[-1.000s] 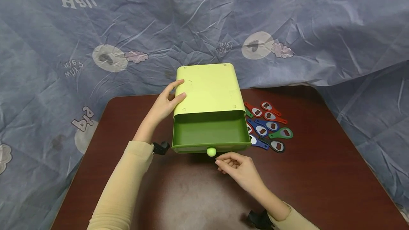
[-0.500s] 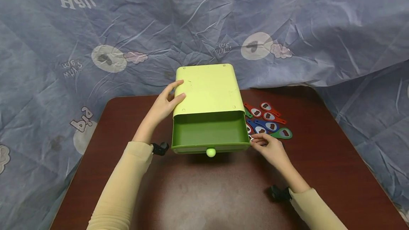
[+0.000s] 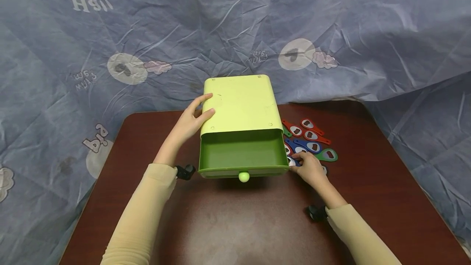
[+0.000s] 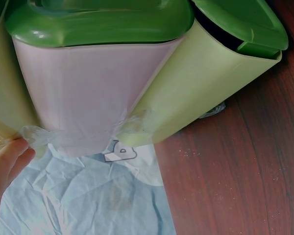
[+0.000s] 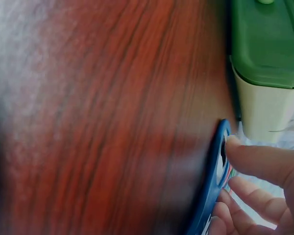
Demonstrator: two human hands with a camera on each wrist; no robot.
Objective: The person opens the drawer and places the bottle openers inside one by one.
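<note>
In the head view a drawer box (image 3: 239,103) with a pale yellow top has its green drawer (image 3: 243,150) pulled out toward me. My left hand (image 3: 187,122) rests against the box's left side, fingertips and thumb on the top edge. Beside the drawer's right front corner, my right hand (image 3: 310,171) reaches down among the bottle openers. The right wrist view shows its thumb and fingers pinching a blue bottle opener (image 5: 206,196), tilted on edge. The left wrist view shows a lilac casing (image 4: 93,93) between yellow-green ones, with clear tape near the left fingertips.
Several more bottle openers lie right of the box, among them a green one (image 3: 328,155) and a red one (image 3: 316,136). A round light-green knob (image 3: 244,176) sticks out from the drawer front. A patterned cloth (image 3: 235,32) hangs behind the brown table (image 3: 371,167).
My right hand has moved right, from near the drawer knob to the bottle openers, and now pinches the blue one. The left hand stays on the box.
</note>
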